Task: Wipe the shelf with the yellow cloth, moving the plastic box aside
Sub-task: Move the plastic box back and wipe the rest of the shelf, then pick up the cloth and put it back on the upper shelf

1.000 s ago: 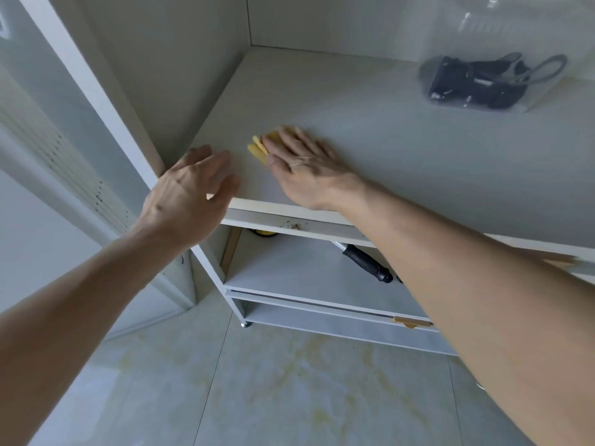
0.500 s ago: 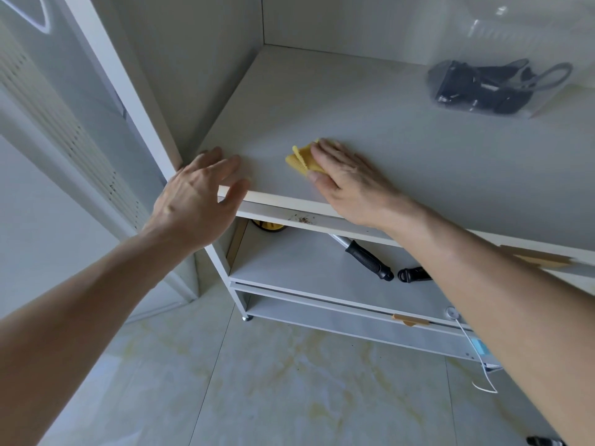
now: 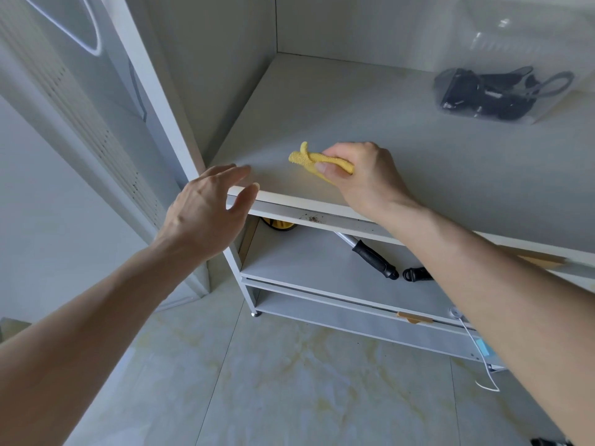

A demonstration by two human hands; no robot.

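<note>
My right hand (image 3: 367, 175) grips the bunched yellow cloth (image 3: 314, 160) just above the pale grey shelf (image 3: 402, 149), near its front edge. The cloth sticks out to the left of my fingers. My left hand (image 3: 206, 210) hovers with fingers spread at the shelf's front left corner, its fingertips close to the white edge strip. The clear plastic box (image 3: 515, 75) with black items inside stands at the shelf's back right, far from both hands.
The cabinet's left side wall (image 3: 206, 75) and white front post (image 3: 145, 91) bound the shelf. On the lower shelf lie a black-handled tool (image 3: 373, 259), a black clip (image 3: 417, 274) and a yellow object (image 3: 278, 224). A white cable (image 3: 483, 365) hangs low right. Tiled floor below.
My right hand slid the cloth rightward along the front of the shelf, then bunched it up and lifted it in a grip. My left hand stayed at the front left corner.
</note>
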